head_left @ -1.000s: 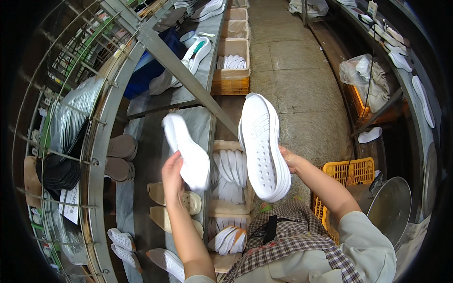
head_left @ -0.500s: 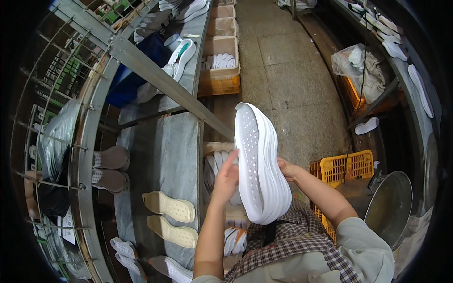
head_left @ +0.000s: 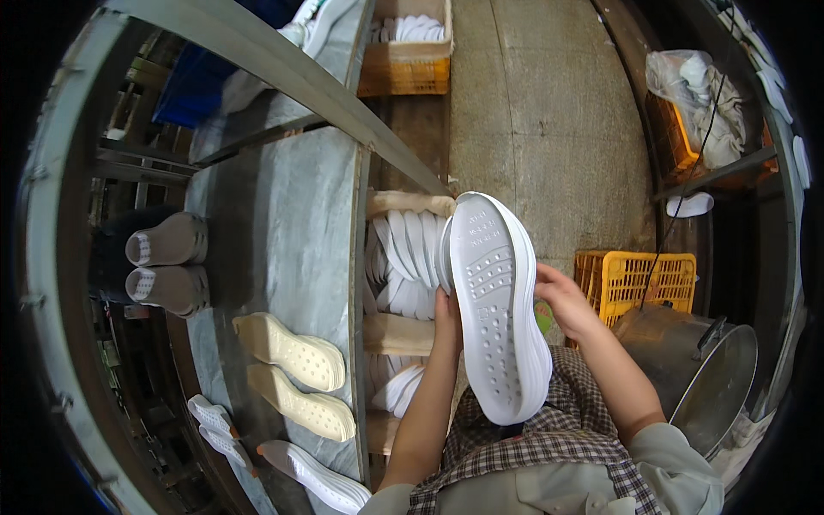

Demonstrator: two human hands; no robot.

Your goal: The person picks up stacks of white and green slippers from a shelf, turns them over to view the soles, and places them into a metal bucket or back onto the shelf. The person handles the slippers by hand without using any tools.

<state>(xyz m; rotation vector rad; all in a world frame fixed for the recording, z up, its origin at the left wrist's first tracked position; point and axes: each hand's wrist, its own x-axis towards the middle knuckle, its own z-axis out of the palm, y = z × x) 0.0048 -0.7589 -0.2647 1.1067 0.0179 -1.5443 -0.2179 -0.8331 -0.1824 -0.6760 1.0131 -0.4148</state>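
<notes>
A stack of white shoe soles is held upright and slightly tilted in front of my checked apron. The top sole turns its inner face to me, dotted with small holes and raised marks. My left hand grips the stack from its left side, its fingers mostly hidden behind. Beside the right edge, my right hand has loosely bent fingers set apart; whether the tips touch the soles I cannot tell. Left of the stack, a cloth-lined bin holds many more white soles.
Cream soles, a white sole and grey-brown soles lie on the grey bench at left. A metal bar slants above it. At right stand a yellow crate and a metal drum.
The stack has turned its top face more toward me and shifted slightly right. My left hand has moved behind its edge; my right hand has loosened at its side. The view has tilted downward.
</notes>
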